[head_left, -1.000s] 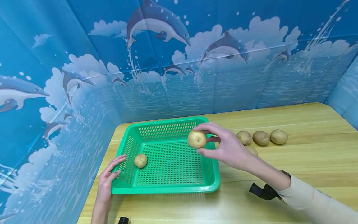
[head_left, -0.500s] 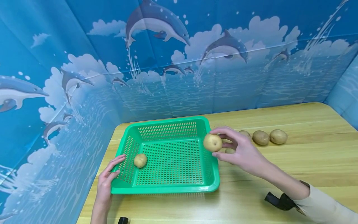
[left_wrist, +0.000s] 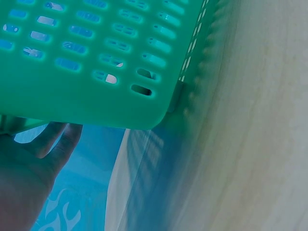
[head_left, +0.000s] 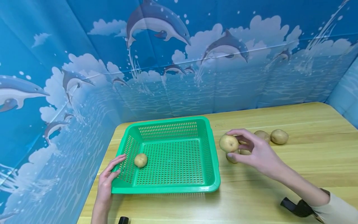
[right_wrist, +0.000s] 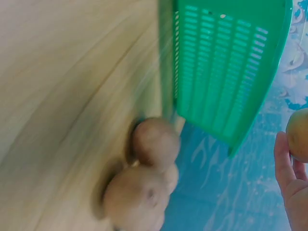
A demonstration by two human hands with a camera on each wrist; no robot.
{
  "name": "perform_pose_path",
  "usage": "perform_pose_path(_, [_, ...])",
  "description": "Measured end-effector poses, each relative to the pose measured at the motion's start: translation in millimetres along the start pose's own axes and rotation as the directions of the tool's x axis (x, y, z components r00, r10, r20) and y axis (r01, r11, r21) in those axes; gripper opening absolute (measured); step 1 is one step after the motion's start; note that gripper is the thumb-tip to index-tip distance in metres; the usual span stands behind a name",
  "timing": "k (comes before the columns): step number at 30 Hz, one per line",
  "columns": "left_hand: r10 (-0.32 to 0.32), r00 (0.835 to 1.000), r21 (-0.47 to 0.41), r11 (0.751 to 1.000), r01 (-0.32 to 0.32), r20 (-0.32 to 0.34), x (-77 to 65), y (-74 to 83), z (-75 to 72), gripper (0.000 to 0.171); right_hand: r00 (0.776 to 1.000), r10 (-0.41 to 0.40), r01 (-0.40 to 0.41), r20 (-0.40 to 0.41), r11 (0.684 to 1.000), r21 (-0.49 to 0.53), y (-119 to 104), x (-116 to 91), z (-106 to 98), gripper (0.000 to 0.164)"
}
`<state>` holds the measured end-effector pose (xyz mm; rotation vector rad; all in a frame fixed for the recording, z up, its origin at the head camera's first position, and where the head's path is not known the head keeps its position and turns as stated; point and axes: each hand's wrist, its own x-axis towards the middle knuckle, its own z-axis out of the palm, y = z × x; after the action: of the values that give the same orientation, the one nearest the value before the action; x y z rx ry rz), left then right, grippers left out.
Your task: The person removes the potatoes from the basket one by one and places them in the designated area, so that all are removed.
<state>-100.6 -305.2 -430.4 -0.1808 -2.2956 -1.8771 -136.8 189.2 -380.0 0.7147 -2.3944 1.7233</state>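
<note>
My right hand (head_left: 260, 154) pinches a pale potato (head_left: 228, 143) between thumb and fingertips, raised above the table just right of the basket. In the right wrist view that potato (right_wrist: 299, 134) shows at the right edge. Below the hand, a potato (head_left: 232, 157) lies partly hidden on the table. At the far left, my left hand (head_left: 105, 183) grips the rim of the green plastic basket (head_left: 167, 189), fingers over its edge. Inside the basket, toward its left side, lies one potato (head_left: 140, 160). The left wrist view shows fingers (left_wrist: 65, 144) at the basket's rim.
Two more potatoes, one brown (head_left: 262, 136) and one lighter (head_left: 279, 136), lie in a row on the wooden table (head_left: 313, 149). Another potato (head_left: 245, 152) is mostly covered by the right hand. A blue dolphin-print curtain (head_left: 179, 62) stands behind the table and along its left side.
My right hand has moved right with its potato, from over the basket to beyond its right rim, above the potatoes on the table. The left hand has stayed in place.
</note>
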Motion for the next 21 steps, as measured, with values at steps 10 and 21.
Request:
perform_pose_path(10, [-0.003,1.000,0.003,1.000,0.003,-0.002,0.0,0.1,-0.4,0.040,0.999,0.009,-0.013,-0.045,0.996,-0.084,18,-14,-24,0.060])
perform_pose_path(21, [-0.011,1.000,-0.017,1.000,0.011,-0.021,-0.4,1.2,2.3,0.040,0.998,0.032,-0.041,-0.048,0.976,-0.216,36,-31,-50,0.065])
